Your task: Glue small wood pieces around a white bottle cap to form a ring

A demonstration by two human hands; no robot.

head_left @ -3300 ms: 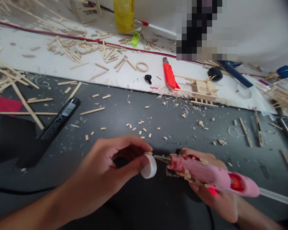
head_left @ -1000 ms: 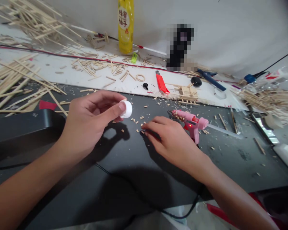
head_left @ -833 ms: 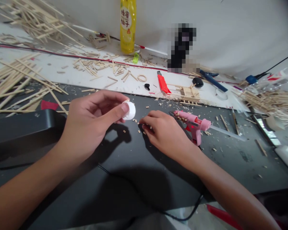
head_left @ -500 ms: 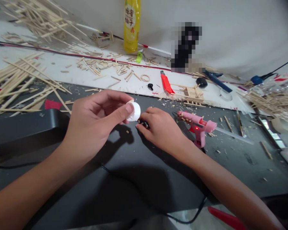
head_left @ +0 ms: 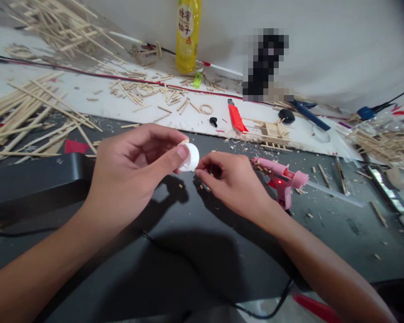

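The left hand (head_left: 128,168) holds one white cap (head_left: 191,158) over the dark table (head_left: 121,260), back from its front edge. The right hand (head_left: 234,179) is narrow beside it; I cannot tell if it pinches anything. One pink glue gun (head_left: 272,168) is near. One yellow bottle (head_left: 187,45) stands by the pale wall (head_left: 222,27).

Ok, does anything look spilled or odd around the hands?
Yes: the pink glue gun beside the right hand has tan bits crusted along its barrel, untidy for a tool, and wood shavings lie scattered along the edge of the white board.
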